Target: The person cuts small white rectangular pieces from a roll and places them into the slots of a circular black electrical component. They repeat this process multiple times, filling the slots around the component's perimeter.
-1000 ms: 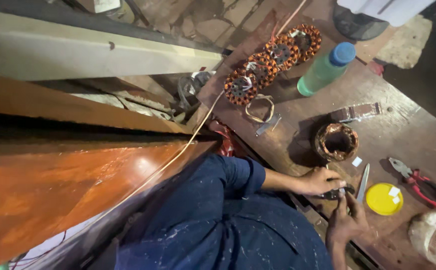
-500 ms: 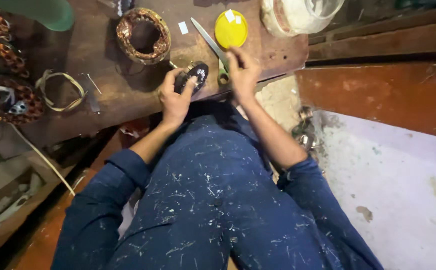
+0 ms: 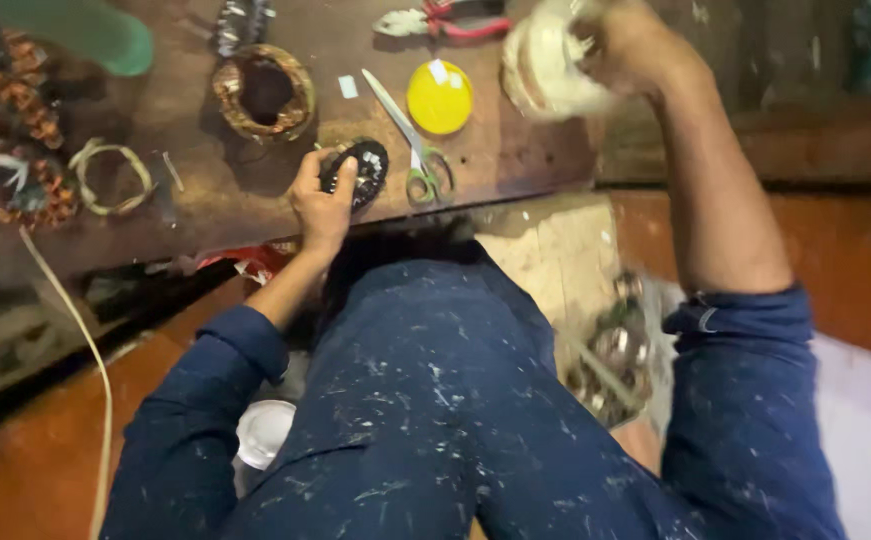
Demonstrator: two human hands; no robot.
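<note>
My left hand [image 3: 321, 196] rests on the near edge of the dark wooden bench [image 3: 205, 200], fingers closed on a small black round motor part [image 3: 360, 172]. My right hand [image 3: 627, 42] is stretched out to the far right of the bench and grips a blurred whitish roll of cloth tape [image 3: 547, 62]. Between the two hands lie green-handled scissors [image 3: 410, 142] and a yellow round lid [image 3: 439, 96].
A copper-wound stator ring [image 3: 263, 92] stands beyond my left hand. Red-handled pliers [image 3: 445, 18] lie at the top. Wound stators [image 3: 15, 150], a wire loop [image 3: 110, 175] and a green bottle [image 3: 75, 28] occupy the left. A white cord [image 3: 75, 330] hangs down; metal parts [image 3: 610, 350] lie below.
My right hand has left the spot beside the black part and reached far right, taking hold of the whitish roll. The left hand stays on the black part. The camera has shifted.
</note>
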